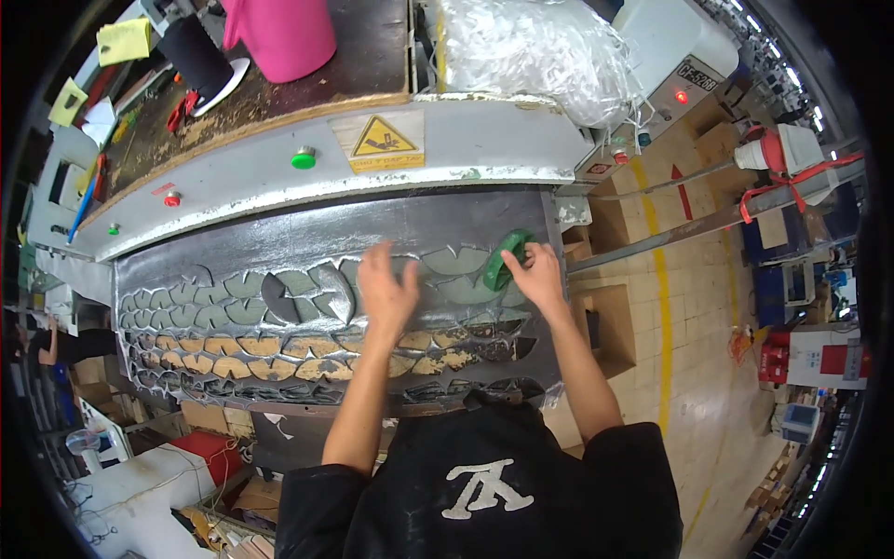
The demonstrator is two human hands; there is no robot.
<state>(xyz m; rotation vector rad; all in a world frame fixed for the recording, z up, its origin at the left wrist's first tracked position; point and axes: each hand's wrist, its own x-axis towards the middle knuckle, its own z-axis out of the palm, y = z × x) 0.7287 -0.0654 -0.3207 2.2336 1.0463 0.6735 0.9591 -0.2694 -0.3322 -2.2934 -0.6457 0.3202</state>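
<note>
A dark sheet (pixel 410 224) lies across the machine bed, with rows of curved cut-outs through it. My right hand (pixel 537 272) is closed on a green cutting die (pixel 501 265), a curved hollow frame tilted at the sheet's right end. Slightly smeared by motion, my left hand (pixel 388 284) is over the middle of the sheet with its fingers apart and nothing in it. To its left, a dark curved cut piece (pixel 277 298) and a shinier cut piece (pixel 335 293) lie on the sheet. Whether the die touches the sheet I cannot tell.
Behind the sheet runs a grey machine beam (pixel 251 168) with a green button (pixel 304 157) and a yellow warning sign (pixel 384 140). A pink container (pixel 284 37) and a clear plastic bag (pixel 531 56) stand above it. Metal bars (pixel 643 240) reach out at right; a person (pixel 79 345) is far left.
</note>
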